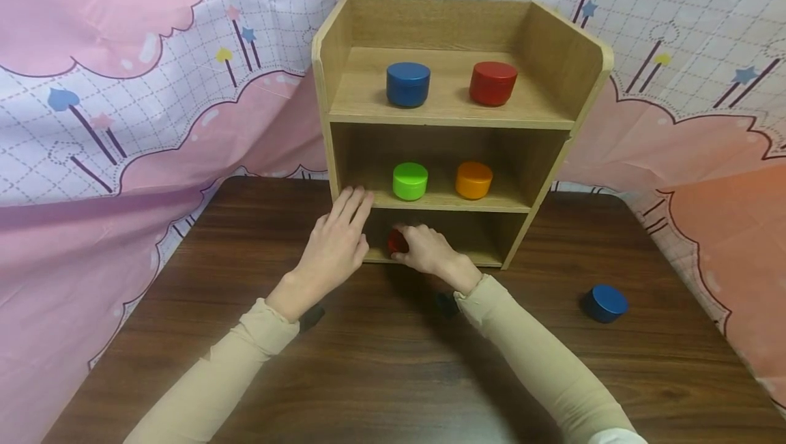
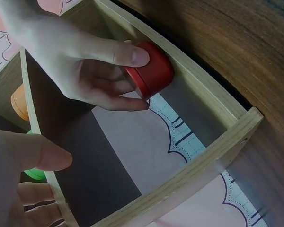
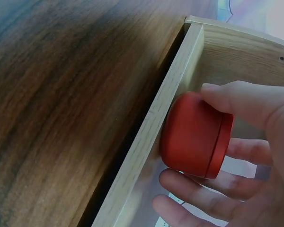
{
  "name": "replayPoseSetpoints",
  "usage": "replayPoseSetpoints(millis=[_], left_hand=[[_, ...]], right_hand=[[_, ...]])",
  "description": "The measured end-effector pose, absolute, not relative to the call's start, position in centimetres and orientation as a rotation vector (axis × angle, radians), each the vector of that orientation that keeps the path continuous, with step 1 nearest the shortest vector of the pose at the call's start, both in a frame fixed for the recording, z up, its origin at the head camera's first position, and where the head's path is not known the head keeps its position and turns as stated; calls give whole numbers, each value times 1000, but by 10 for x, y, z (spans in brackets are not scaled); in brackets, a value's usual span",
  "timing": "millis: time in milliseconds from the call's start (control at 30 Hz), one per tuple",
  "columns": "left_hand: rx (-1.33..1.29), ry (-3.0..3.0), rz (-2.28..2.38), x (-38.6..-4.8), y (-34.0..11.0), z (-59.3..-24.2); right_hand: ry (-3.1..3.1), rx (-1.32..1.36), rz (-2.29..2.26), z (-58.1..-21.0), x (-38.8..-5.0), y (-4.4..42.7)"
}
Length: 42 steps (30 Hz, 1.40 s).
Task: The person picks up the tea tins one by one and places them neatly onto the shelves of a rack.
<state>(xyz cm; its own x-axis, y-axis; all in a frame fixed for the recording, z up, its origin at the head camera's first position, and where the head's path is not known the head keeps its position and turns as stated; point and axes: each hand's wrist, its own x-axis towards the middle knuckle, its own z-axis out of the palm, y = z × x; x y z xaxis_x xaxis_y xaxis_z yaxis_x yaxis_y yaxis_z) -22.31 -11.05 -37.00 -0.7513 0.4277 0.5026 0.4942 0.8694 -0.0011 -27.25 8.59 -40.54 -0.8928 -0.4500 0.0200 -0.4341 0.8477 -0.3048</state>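
In the bottom compartment of the wooden shelf unit (image 1: 426, 121), my right hand (image 1: 430, 251) holds a round red tin (image 3: 191, 135) between thumb and fingers. The tin sits against the bottom board's front strip, as the right wrist view shows. My left hand (image 1: 334, 246) lies with fingers extended at the left end of the middle board's front edge; in the left wrist view its thumb (image 2: 52, 156) is inside the bottom opening and the fingers are on the other side of the board. A green tin (image 1: 409, 181) stands near the left fingertips, an orange tin (image 1: 473, 181) to its right.
On the top shelf stand a blue tin (image 1: 408, 84) and another red tin (image 1: 493, 83). A second blue tin (image 1: 606, 303) rests on the dark wooden table (image 1: 381, 382), right of the unit. A patterned cloth (image 1: 258, 116) hangs behind and at both sides.
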Motion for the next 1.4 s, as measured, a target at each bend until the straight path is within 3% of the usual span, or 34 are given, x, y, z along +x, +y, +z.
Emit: replayPoseSetpoints(millis=[333,967,1400], left_hand=[[-667,-2549,-199,-222,-110,-370],[-659,-2549,-195,-222,-110,-370],[-662,-2548,-203,-223,-110,-371]], right_hand=[[2997,-688,-486,-395,-262,104],[3076,-745,-476,-373,-202,198],[3284,-535,-415,-372,-184,274]])
